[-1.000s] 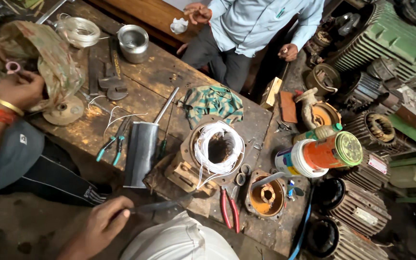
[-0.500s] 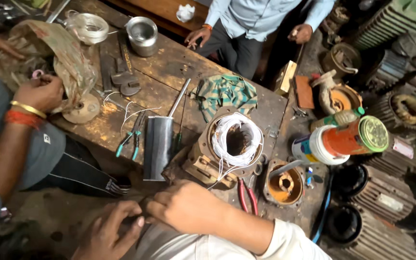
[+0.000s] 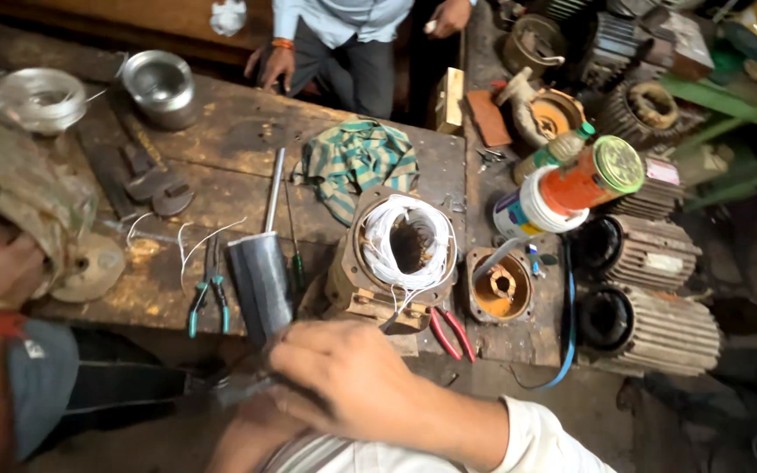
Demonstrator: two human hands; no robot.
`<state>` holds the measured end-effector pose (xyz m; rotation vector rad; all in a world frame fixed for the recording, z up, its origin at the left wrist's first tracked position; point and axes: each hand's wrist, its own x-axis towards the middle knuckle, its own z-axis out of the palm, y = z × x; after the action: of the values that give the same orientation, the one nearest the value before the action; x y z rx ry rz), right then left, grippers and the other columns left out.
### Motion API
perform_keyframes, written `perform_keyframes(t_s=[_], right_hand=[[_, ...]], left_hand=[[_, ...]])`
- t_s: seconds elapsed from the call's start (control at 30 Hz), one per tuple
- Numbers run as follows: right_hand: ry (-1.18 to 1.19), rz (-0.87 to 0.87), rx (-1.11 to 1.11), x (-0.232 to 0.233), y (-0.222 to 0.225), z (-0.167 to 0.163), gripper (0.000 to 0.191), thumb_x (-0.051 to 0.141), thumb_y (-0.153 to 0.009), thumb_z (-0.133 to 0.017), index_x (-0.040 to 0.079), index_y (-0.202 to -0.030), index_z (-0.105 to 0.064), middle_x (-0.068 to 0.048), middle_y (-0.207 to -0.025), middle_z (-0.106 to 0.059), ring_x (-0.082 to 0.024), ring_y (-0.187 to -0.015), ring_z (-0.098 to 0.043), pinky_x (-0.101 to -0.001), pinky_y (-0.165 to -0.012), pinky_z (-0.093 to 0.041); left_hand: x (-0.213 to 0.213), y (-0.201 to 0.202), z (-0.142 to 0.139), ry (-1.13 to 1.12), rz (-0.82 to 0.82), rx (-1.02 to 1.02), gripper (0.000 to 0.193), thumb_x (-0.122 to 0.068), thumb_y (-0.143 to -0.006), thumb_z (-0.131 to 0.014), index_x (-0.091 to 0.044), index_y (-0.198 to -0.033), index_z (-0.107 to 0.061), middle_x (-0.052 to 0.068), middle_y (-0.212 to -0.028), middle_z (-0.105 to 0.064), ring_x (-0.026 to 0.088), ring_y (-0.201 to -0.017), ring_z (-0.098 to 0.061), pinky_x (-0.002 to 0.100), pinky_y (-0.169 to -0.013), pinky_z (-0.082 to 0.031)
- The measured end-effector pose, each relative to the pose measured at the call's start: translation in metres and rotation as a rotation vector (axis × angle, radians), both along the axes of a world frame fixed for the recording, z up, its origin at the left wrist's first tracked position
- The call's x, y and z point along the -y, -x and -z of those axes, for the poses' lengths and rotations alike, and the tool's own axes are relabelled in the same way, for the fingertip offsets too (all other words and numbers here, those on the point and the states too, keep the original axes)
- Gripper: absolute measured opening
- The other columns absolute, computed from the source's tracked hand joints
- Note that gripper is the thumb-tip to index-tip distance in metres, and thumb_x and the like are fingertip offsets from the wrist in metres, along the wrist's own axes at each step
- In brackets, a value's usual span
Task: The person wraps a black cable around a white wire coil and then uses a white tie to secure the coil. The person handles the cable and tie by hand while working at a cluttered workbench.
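- The right hand point(image 3: 352, 385) lies curled over the left hand point(image 3: 251, 434) below the table point(image 3: 221, 131) edge; what the fingers grip cannot be told.
- The motor housing point(image 3: 396, 263) stands on the table just above the hands, white wire point(image 3: 396, 228) wound inside, loose ends hanging out.
- Winding looks largely in; ends untied. Red pliers point(image 3: 453, 333) lie beside it.
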<state>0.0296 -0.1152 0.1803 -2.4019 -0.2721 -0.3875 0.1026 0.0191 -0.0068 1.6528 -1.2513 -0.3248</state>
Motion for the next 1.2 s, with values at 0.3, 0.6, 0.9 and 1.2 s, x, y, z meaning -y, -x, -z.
perform_keyframes(t_s=[0.3,0.6,0.9,1.2], right_hand=[[0.102,0.11,0.005,-0.011,0.004,0.013,0.031,0.023,-0.085,-0.08,0.007,-0.103,-0.061,-0.008,-0.087,-0.055,-0.031,-0.085,-0.062,-0.0449,-0.073,-0.048],[0.035,0.152,0.099,0.006,0.016,-0.014,0.024,0.02,-0.093,-0.082,0.01,-0.103,-0.063,-0.006,-0.094,-0.059,-0.028,-0.09,-0.063,-0.0383,-0.075,-0.05],[-0.872,0.67,0.355,0.092,0.051,-0.01,0.024,0.002,-0.107,-0.058,-0.002,-0.129,-0.063,-0.004,-0.085,-0.061,-0.011,-0.073,-0.058,-0.0274,-0.067,-0.049],[-0.467,0.9,0.257,0.138,0.046,0.044,0.048,0.005,-0.106,-0.058,0.0,-0.151,-0.042,-0.001,-0.102,-0.059,-0.006,-0.079,-0.054,-0.0218,-0.069,-0.049]], left_hand=[[0.125,-0.019,-0.103,0.344,0.033,0.381,0.056,-0.049,-0.083,-0.076,-0.007,-0.119,-0.067,0.016,-0.141,-0.055,0.041,-0.139,-0.044,0.058,-0.115,-0.027],[0.129,-0.038,-0.098,0.268,0.115,0.331,0.026,-0.015,-0.089,-0.074,-0.007,-0.114,-0.069,0.01,-0.118,-0.07,0.039,-0.14,-0.055,0.053,-0.12,-0.039],[0.126,-0.053,-0.088,0.297,0.253,0.512,0.043,-0.007,-0.07,-0.076,-0.007,-0.113,-0.07,0.011,-0.115,-0.071,0.035,-0.131,-0.059,0.054,-0.117,-0.039],[0.122,-0.045,-0.092,0.355,0.194,0.665,0.019,-0.012,-0.088,-0.066,-0.009,-0.106,-0.072,0.013,-0.115,-0.072,0.03,-0.116,-0.066,0.051,-0.109,-0.047]])
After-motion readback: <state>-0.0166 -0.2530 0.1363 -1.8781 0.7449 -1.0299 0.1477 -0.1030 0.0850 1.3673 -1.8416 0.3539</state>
